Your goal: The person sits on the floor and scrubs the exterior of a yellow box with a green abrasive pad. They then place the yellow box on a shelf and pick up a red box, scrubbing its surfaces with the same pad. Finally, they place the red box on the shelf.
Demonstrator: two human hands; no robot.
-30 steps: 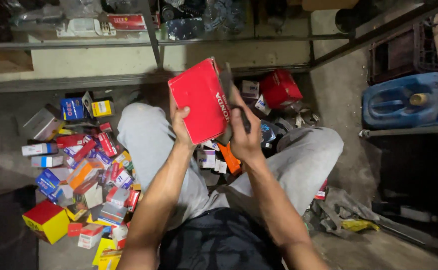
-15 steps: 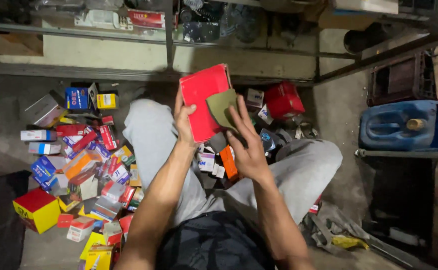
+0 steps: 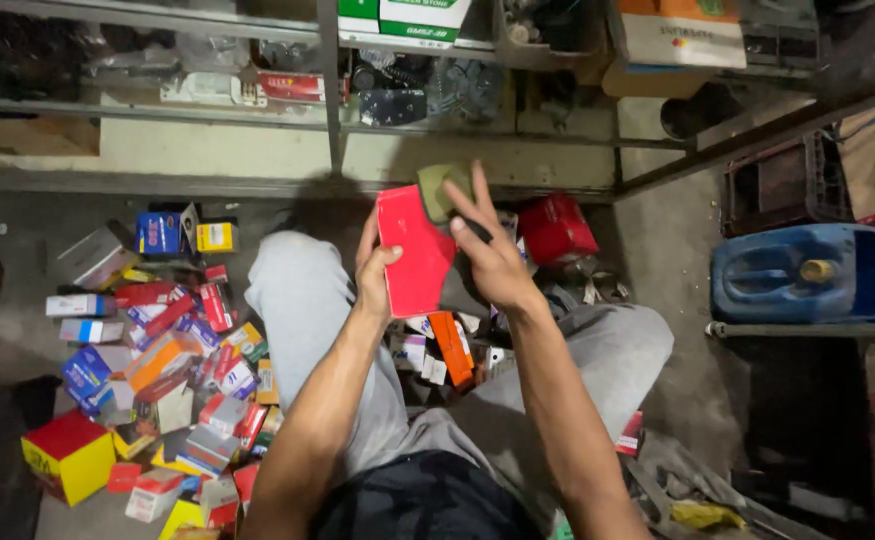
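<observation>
I sit on the floor with my knees apart. My left hand point(image 3: 374, 268) grips a flat red box point(image 3: 415, 250) by its left edge and holds it up in front of me. My right hand point(image 3: 489, 250) is at the box's upper right corner, fingers spread, pressing a small olive-green cloth pad point(image 3: 439, 188) against it. Between my legs lie several small boxes, one of them an orange one point(image 3: 451, 346).
A heap of small coloured boxes point(image 3: 172, 340) covers the floor at my left, with a yellow and red box point(image 3: 69, 455) nearest. A red container point(image 3: 555, 228) stands behind the held box. A blue jerrycan point(image 3: 807, 272) lies right. Metal shelving point(image 3: 329, 90) runs ahead.
The red box has turned from tilted and facing me to more upright. My right hand has come from its side onto the upper corner with the green pad.
</observation>
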